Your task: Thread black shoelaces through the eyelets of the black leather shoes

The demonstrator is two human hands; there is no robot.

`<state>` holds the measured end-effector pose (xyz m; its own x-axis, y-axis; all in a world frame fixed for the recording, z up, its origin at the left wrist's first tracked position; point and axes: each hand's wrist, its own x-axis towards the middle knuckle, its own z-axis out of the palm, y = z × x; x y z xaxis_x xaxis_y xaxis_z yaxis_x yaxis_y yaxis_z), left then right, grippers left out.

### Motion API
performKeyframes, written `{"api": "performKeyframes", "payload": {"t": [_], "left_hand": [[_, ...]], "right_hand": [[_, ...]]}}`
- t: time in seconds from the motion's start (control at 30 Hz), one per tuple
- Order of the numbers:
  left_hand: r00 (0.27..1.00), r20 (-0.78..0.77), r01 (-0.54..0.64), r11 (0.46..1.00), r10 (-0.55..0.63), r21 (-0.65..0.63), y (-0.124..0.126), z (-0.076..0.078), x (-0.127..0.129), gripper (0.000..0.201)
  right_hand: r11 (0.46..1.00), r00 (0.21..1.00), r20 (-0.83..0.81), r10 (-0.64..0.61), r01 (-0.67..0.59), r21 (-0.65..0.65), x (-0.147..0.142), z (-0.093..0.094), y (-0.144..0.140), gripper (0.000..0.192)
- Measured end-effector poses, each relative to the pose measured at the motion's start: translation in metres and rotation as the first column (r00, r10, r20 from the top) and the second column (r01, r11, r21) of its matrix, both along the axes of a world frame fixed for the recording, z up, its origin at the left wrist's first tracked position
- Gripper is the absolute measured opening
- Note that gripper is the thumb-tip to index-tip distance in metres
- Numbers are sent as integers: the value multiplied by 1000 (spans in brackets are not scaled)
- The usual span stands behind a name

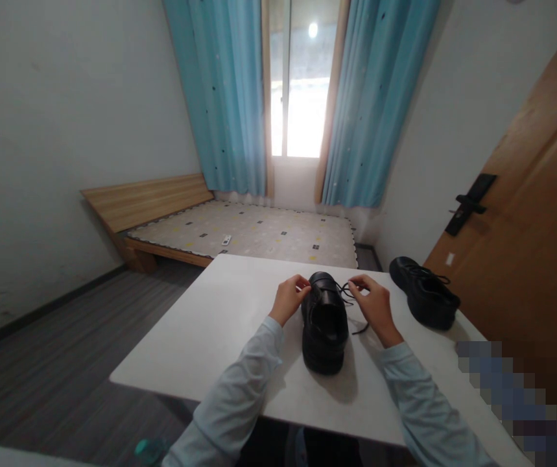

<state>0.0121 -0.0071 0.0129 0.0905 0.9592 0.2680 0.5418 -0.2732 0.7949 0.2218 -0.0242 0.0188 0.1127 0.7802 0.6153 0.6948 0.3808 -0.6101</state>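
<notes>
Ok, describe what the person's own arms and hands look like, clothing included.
Both arms wear long, loose sleeves of pale blue-grey fabric, plain and unmarked, ending at the wrists in snug cuffs. The left hand and the right hand are bare: no gloves, and no rings, watch or bands show. The cloth creases softly along the forearms.
</notes>
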Motion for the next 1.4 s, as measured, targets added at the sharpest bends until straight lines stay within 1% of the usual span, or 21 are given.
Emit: {"api": "performKeyframes", "payload": {"t": [0.1, 0.17, 0.37, 0.5, 0.7, 0.83, 0.97, 1.03, 1.17, 1.4], "left_hand": [[1000, 1, 2, 1000, -2, -2, 1, -1, 0, 7], [1000, 3, 8, 1000, -8, 2, 1, -1, 0, 7], [999, 30, 16, 1000, -16, 20, 2, -3, 2, 6], [999, 41, 24, 999, -25, 25, 3, -6, 3, 4], [999, 48, 20, 998, -23, 54, 5, -10, 4, 2], [999, 50, 15, 998, -18, 58, 6, -11, 4, 3], [998, 61, 15, 998, -19, 61, 5, -10, 5, 5], [998, 64, 11, 998, -15, 61, 5, -9, 5, 6], [998, 61, 10, 999, -14, 54, 5, -10, 5, 6], [995, 95, 1, 1000, -4, 27, 7, -11, 5, 6]], "right_hand": [[996, 991, 106, 83, -79, -41, -3, -5, 1, 21], [992, 979, 169, 117, -108, -62, -3, -8, 3, 20], [994, 967, 232, 102, -91, -57, 0, -12, 5, 22], [996, 971, 219, 91, -86, -35, -3, -7, 2, 25], [963, 959, 93, 266, -261, -64, -9, 2, -4, 26], [942, 936, 105, 335, -328, -74, -11, -2, -3, 31], [938, 932, 121, 342, -329, -111, -12, -7, -2, 46], [934, 930, 123, 347, -330, -134, -12, -8, -2, 49], [929, 924, 143, 355, -331, -165, -11, -9, -1, 51], [948, 928, 233, 291, -246, -202, -10, -16, 0, 48]]}}
